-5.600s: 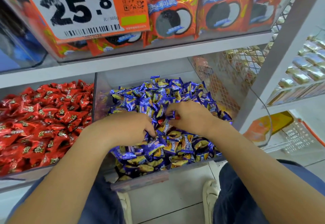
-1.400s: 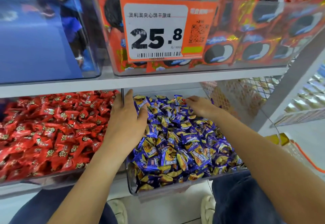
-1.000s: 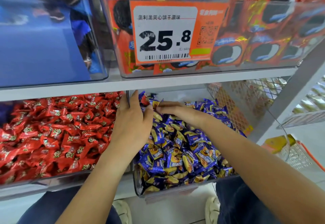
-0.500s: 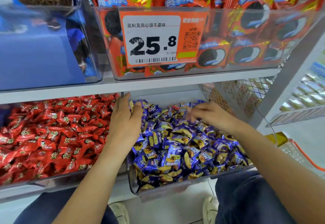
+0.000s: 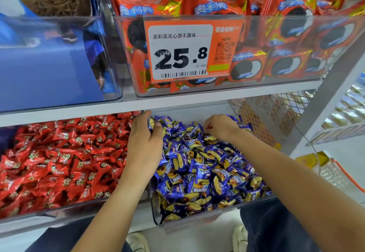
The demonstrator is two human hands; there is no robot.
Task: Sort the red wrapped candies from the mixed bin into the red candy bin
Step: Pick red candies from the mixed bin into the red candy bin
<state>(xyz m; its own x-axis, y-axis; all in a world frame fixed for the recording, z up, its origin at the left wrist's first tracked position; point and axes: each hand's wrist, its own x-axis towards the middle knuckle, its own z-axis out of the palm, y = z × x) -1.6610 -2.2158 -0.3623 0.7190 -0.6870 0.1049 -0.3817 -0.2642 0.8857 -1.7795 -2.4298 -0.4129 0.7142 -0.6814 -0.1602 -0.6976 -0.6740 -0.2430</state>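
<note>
Two clear bins sit side by side on the low shelf (image 5: 118,111): the red candy bin (image 5: 59,211) on the left, full of red wrapped candies (image 5: 59,157), and the mixed bin (image 5: 197,220) on the right, heaped with blue and yellow candies (image 5: 207,172). The left hand (image 5: 145,143) lies flat, fingers straight, on the mixed bin's left edge. The right hand (image 5: 219,126) is far back in the pile with fingers curled down, and I cannot tell if it grips one.
</note>
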